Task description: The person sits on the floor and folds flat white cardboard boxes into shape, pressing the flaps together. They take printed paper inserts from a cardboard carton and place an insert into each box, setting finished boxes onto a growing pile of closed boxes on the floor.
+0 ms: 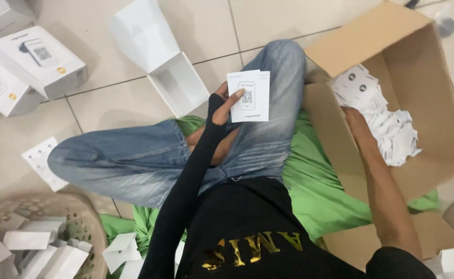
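— Left hand [226,106], what's it got?
— Pinched shut on a small stack of white cards [248,96], thumb across the front, held up over the bent knee in blue jeans [185,155].
— And nearer than that?
— Low at the left, a woven basket [90,227] full of folded white paper, on the tiled floor [113,98].
— Right hand [353,124]?
— Reaching into the cardboard box [434,108], resting at the near edge of a heap of white cards [387,121]; I cannot tell whether its fingers grip any.
— Farther out?
— An open white box [178,85] past the knee, closed white boxes [35,62] in the far left corner.
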